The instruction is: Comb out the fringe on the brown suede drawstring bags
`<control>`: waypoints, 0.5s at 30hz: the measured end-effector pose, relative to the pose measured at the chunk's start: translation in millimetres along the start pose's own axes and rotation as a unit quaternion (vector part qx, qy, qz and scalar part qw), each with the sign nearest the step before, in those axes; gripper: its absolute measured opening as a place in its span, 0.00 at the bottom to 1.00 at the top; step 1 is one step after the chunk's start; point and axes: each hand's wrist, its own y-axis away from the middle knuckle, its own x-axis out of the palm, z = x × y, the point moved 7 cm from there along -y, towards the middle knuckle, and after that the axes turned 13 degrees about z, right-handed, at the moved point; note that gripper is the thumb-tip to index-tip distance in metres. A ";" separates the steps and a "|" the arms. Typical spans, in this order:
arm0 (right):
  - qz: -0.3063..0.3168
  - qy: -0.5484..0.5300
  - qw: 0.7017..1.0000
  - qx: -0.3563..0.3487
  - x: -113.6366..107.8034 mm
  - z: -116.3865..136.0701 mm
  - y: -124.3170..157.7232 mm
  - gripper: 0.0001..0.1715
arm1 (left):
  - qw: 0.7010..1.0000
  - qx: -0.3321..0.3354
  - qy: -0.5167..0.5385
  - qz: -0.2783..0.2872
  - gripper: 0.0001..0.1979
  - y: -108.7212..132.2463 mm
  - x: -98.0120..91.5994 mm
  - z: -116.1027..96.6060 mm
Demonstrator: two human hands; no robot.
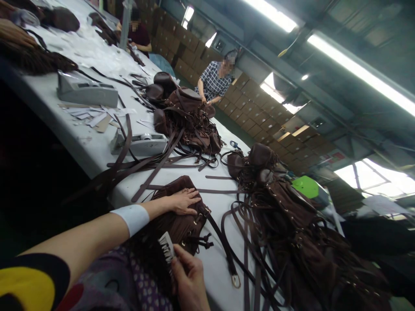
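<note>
A dark brown fringed bag [177, 226] with eyelets and a drawstring lies at the near edge of the table. My left hand [185, 201] rests flat on its upper side, fingers stretched out. Below it, my right hand [189, 272] grips a pale wide-toothed comb [166, 246] between thumb and fingers. The comb is at the bag's dark fringe, which hangs toward my lap; how deep its teeth sit in the strands I cannot tell. From the bag's right side a strap [223, 242] with a metal buckle [236, 281] trails over the tabletop.
Piled brown bags [292, 216] with tangled straps fill the right side; another pile [191, 116] lies farther back. Two grey tape dispensers [87, 90] [142, 144] and paper scraps [94, 116] are at left. Across the white table [129, 188], a person [214, 80] stands before stacked cartons [246, 108].
</note>
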 end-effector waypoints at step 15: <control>-0.092 -0.198 0.976 0.027 -19.6 -4.6 -3.9 0.37 | 0.953 0.044 0.246 -0.175 0.30 49.2 25.4 -46.6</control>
